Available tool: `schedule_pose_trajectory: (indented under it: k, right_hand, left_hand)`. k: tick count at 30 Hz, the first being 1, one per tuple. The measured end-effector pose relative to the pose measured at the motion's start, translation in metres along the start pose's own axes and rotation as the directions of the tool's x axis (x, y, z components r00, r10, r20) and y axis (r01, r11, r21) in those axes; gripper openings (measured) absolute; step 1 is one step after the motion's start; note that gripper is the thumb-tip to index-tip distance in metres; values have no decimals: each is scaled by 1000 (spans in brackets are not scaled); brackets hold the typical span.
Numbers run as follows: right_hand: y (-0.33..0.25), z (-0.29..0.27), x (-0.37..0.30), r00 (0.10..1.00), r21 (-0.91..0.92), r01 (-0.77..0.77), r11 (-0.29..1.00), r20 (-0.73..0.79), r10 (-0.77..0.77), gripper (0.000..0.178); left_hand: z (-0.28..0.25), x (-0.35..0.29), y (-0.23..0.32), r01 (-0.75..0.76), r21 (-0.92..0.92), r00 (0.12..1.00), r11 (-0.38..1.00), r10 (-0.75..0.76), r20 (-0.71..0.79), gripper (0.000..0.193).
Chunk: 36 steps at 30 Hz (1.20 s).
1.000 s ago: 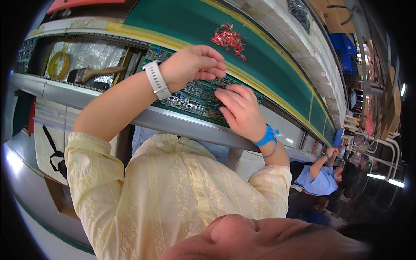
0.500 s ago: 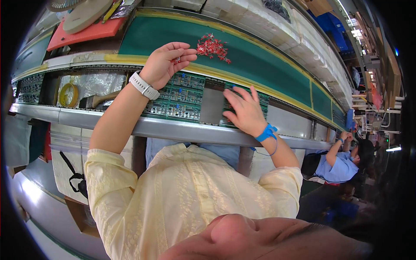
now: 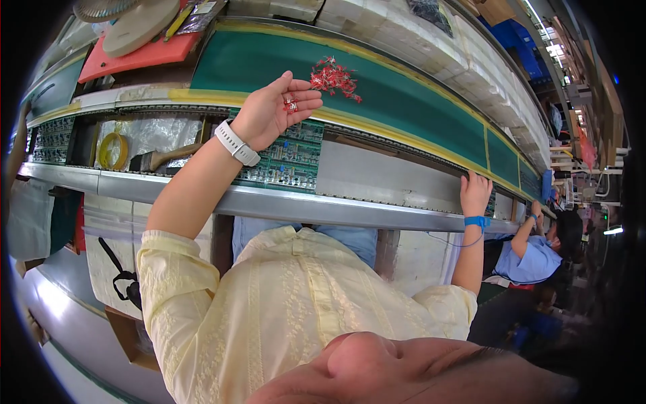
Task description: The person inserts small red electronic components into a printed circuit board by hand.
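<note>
You hold your one left hand (image 3: 281, 104) palm up, fingers extended and thumb apart, with a few red parts (image 3: 290, 106) lying on the fingers, too small to count. One pile (image 3: 334, 79) of them, also too dense to count, sits on the green mat (image 3: 417, 108) just beside your fingertips. One board (image 3: 286, 161) lies in the track (image 3: 377, 172) below that hand. Your one right hand (image 3: 476, 194) is well apart, fingers bent at the track's far edge; whether they pinch anything, I cannot tell. One brush (image 3: 168, 155) and one tape roll (image 3: 124, 151) lie left of the board.
</note>
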State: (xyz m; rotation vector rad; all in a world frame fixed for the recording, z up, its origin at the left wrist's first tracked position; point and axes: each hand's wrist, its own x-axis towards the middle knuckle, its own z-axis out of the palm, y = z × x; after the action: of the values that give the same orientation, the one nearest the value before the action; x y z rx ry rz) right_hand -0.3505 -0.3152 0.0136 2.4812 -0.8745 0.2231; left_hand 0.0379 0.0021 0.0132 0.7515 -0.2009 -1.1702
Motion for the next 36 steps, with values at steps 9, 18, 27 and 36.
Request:
schedule_pose_trajectory:
  k: [9, 18, 27, 36]
  right_hand:
    - [-248, -107, 55, 591, 623, 731, 279, -374, -715, 47]
    - [-259, -105, 50, 570, 648, 718, 254, -339, -748, 45]
    - [-250, -121, 77, 718, 733, 639, 235, -458, -525, 22]
    - [-269, -111, 93, 720, 807, 561, 183, -366, -590, 17]
  left_hand:
    - [-9, 1, -6, 66, -1, 998, 998, -66, -5, 46]
    - [3, -6, -16, 155, -59, 988, 986, -155, 7, 52]
    - [15, -14, -40, 314, -81, 949, 946, -308, 73, 59]
    - [12, -12, -48, 307, -70, 946, 949, -296, 134, 57]
